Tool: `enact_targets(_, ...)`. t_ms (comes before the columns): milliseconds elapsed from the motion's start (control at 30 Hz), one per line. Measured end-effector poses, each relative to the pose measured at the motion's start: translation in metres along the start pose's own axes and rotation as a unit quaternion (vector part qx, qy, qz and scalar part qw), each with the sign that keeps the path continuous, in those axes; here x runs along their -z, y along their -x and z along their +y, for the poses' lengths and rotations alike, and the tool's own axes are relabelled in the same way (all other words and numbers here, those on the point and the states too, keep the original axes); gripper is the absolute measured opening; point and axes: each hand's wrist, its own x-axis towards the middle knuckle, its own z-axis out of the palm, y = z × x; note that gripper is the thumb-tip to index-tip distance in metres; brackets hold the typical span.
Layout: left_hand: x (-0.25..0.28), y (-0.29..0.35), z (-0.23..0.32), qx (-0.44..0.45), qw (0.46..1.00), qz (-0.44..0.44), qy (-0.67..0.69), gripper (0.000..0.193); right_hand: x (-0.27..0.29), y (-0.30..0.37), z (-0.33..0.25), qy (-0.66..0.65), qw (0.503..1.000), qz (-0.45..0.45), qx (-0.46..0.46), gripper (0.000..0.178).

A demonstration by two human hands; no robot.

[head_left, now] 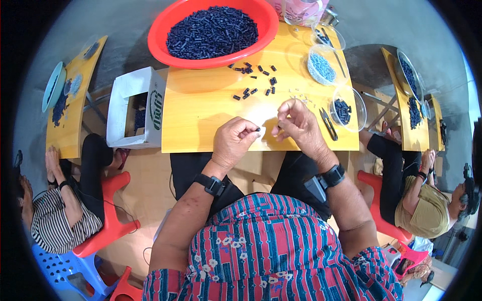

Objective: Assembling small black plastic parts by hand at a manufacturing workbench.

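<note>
Above the near edge of the yellow table, my left hand pinches a small black piece between thumb and forefinger. My right hand is a short way off, its thumb and fingers drawn together; whatever is in them is too small to make out. Beyond the hands, several small black blocks lie scattered. To the right of my right hand are black-handled snips and a see-through tub of finished-looking black pieces. Tiny pale bits lie between the hands and the tubs.
A red basin heaped with black pieces stands at the back. Another see-through tub holds light-blue bits; a third is behind it. A white carton stands left. People sit at tables on both sides.
</note>
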Motion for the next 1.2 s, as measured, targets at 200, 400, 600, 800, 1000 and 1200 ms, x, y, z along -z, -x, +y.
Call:
enact_targets(200,0.001,-0.001,0.001,0.012,1.000,-0.006,-0.018,0.009,-0.006,-0.007,0.036,-0.094,0.995,0.027,-0.031,0.016)
enact_targets(400,0.000,-0.001,0.002,-0.020,0.999,0.014,-0.025,0.010,-0.008,-0.013,0.051,-0.101,0.995,-0.006,0.004,0.016)
enact_targets(600,0.003,-0.002,0.005,0.009,0.999,-0.014,-0.046,0.010,-0.011,-0.012,0.054,-0.103,0.995,-0.002,-0.004,0.018)
enact_targets(800,0.002,-0.002,0.006,0.000,0.999,-0.014,-0.037,0.012,-0.013,-0.010,0.054,-0.095,0.996,-0.006,-0.002,0.020)
enact_targets(1000,-0.002,-0.001,0.000,0.034,0.999,-0.002,0.012,0.011,-0.013,-0.010,0.063,-0.075,0.997,-0.016,0.019,0.024)
enact_targets(1200,-0.002,0.000,-0.005,0.025,0.999,-0.005,0.019,0.010,-0.020,-0.010,0.058,0.035,0.999,0.007,0.023,0.027)
